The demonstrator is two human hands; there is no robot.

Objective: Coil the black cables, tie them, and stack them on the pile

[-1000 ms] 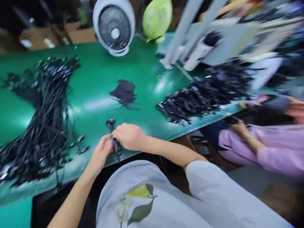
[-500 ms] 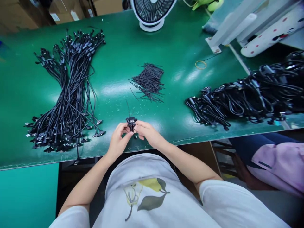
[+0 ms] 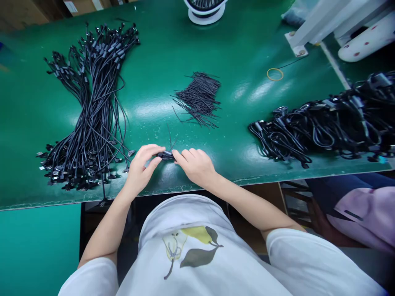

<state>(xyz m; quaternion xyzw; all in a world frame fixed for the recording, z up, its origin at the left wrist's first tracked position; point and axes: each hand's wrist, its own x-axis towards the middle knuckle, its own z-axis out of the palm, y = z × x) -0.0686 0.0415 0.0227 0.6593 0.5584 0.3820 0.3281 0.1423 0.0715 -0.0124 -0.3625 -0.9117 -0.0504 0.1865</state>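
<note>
My left hand (image 3: pixel 140 166) and my right hand (image 3: pixel 195 164) meet over the near edge of the green table (image 3: pixel 154 102). Between their pinched fingertips lies a small coiled black cable (image 3: pixel 166 155), with thin tie ends sticking up from it. A little heap of short black wire ties (image 3: pixel 199 98) lies just beyond my hands. To the left spreads a long bundle of loose black cables with connectors (image 3: pixel 89 111). To the right sits a pile of coiled, tied black cables (image 3: pixel 324 125).
A white fan base (image 3: pixel 205 10) stands at the table's far edge. A yellow rubber band (image 3: pixel 275 74) lies right of the middle, near a white metal post foot (image 3: pixel 296 46). Another person's lilac sleeve (image 3: pixel 367 213) shows at the lower right.
The view has steadied and tilted down over the table. My hands moved slightly forward, and the coiled cable turned from upright to lying flat between my fingertips.
</note>
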